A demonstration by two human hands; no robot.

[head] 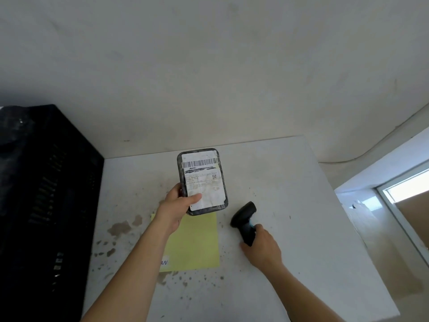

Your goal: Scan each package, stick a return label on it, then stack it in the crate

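Stage: scan step in hand, not shown complete. Left hand holds one package up off the counter, thumb pinned on its white shipping label, barcode face up toward the camera. Right hand has its grip wrapped round the handle of the scanner; scanner head sits low, just right of the package and close to the counter. Whether it is aimed at the barcode: cannot tell. No beam visible.

Label step: judged not done. No extra sticker seen on the package. Yellow sheet lies flat on the counter under the held package, with some blue writing at its near left edge, likely the label stock.

Stacking: black crate stands at left, wall only in view; contents hidden, so count of finished packages unknown. No other packages in view
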